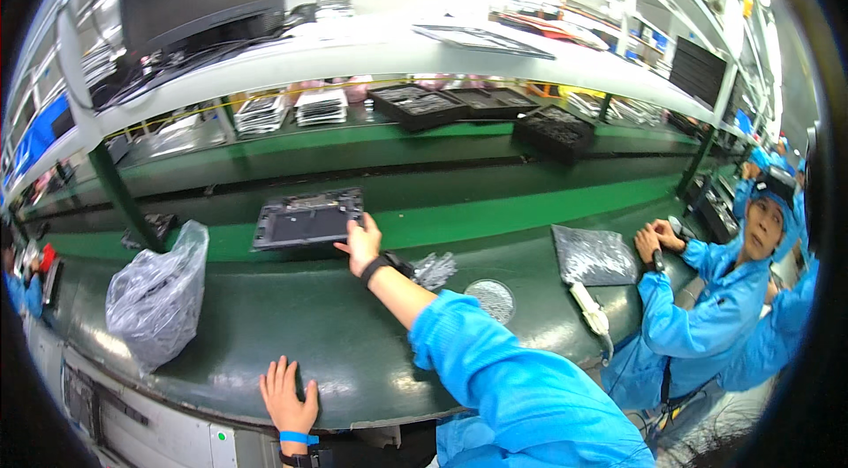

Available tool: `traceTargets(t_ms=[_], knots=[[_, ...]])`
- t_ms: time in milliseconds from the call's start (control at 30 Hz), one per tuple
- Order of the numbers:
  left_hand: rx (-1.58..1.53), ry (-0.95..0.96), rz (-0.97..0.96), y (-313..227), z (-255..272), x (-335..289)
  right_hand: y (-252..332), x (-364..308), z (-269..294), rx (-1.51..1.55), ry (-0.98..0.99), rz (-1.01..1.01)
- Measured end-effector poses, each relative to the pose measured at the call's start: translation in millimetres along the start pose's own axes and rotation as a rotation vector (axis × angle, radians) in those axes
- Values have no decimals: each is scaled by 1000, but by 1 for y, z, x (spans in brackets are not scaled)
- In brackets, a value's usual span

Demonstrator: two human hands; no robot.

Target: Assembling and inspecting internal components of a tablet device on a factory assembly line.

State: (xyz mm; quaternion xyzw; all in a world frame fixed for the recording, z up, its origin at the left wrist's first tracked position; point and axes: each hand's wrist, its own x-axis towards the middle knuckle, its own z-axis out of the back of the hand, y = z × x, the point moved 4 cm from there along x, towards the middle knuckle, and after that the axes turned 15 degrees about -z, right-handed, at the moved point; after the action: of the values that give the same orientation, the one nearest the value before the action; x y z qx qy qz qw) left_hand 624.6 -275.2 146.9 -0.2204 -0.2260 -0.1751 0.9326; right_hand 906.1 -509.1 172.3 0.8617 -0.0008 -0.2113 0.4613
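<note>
A dark, flat laptop base with an open inner frame sits at the far side of the green bench, partly over the bright green strip. My right hand reaches out to its near right corner, with thumb and fingers gripping the edge. Down at the bench's front edge, my left hand lies flat with fingers spread, holding nothing. Beside my right wrist are a small dark object and a crumpled clear plastic piece. A round dish of small bits stands right of my forearm.
A large clear plastic bag stands at left. Toward the right lie a plastic-wrapped grey pack and a white handheld tool. A co-worker in blue is close by. Black trays stand beneath the white shelf.
</note>
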Motion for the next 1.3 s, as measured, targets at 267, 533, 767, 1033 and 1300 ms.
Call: traceTargets(t_ms=[267,533,767,1033,1300], knots=[[11,-7,-1,2,5,-1,-22,38,10,-561,-425,483],[75,47,3,15,-5,-13,-42,-35,-8,-1150,-275,881],[134,107,-62,-3,-4,5,-58,-37,6,-1311,-249,850],[142,69,-85,-6,-1,0,-77,-55,9,-1472,-137,832],[19,37,14,-7,-2,2,-102,-85,-2,-1475,-138,855]])
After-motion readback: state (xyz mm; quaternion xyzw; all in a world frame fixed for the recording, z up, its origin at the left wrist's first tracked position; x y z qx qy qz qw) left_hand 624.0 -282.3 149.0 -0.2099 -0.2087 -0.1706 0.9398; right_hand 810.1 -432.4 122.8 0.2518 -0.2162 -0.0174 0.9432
